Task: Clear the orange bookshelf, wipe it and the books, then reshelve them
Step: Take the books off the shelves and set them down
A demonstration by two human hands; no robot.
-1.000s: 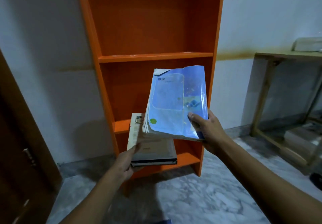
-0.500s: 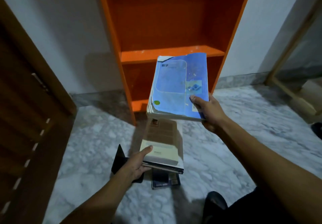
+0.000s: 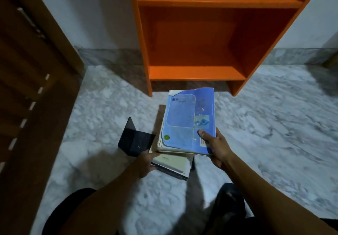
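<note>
I am lowering both loads since a second ago: my left hand (image 3: 146, 163) is gripping the cream book (image 3: 172, 163) just above the floor (image 3: 274, 125); my right hand (image 3: 217, 147) is gripping the blue book (image 3: 184, 123). The orange bookshelf (image 3: 192, 72) is standing cleared; wiping follows.

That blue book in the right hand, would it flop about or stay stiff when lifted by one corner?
The blue book probably bends somewhat: its cover is thin and the page edges look curled. Its glossy cover may be slippery, though the right hand holds it by one corner without visible sagging.
</note>
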